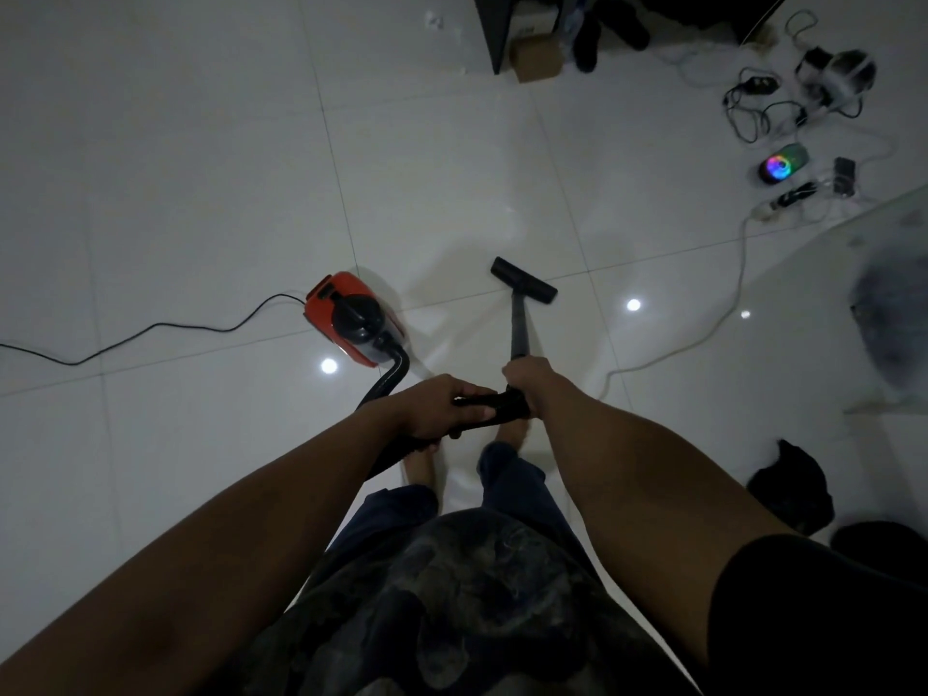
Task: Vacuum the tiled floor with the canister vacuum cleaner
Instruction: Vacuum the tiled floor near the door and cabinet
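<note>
a: what's lying about on the tiled floor [201, 168]?

b: the red canister vacuum [351, 319] sits ahead and to the left. its black power cord [150, 329] snakes off to the left edge. a white cable [703, 334] loops over the tiles on the right, up toward a tangle of black leads [753, 103] and a small device glowing in rainbow colours [783, 163]. a cardboard box [535, 60] stands at the top beside dark furniture, and a dark cloth [791, 487] lies at the lower right.

a: anything close to the floor head?

b: the floor head [524, 278] lies flat on the tiles, right of the canister and apart from it. the white cable is well off to its right.

a: and the hands?

b: both arms reach forward and down. the left grip [437, 404] is curled round the black handle [494, 406], where the hose [389, 379] curves back to the canister. the right grip [527, 381] is wrapped closed on the top of the wand [519, 329], just beside the left.
</note>
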Demonstrator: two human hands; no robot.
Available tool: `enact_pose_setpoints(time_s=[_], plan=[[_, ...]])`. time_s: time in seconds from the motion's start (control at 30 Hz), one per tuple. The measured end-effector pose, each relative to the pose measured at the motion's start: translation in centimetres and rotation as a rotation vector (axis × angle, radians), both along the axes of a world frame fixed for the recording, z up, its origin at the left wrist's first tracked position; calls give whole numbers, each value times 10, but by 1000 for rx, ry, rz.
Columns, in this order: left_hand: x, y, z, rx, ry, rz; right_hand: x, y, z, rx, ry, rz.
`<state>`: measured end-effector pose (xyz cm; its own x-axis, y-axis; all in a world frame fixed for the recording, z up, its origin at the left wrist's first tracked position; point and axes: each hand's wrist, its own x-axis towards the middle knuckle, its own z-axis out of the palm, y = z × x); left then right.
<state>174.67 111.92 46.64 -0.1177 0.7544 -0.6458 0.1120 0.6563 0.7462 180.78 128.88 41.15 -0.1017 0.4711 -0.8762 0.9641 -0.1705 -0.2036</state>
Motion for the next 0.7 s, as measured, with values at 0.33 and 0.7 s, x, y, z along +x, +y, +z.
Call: enact_pose_setpoints(time_s=[0.33, 0.7], plan=[[0, 69, -9, -36, -15, 33, -8, 69, -6, -4, -18, 63], [-4, 183, -16, -118, -89, 183, -32, 187, -6, 56, -12, 321]])
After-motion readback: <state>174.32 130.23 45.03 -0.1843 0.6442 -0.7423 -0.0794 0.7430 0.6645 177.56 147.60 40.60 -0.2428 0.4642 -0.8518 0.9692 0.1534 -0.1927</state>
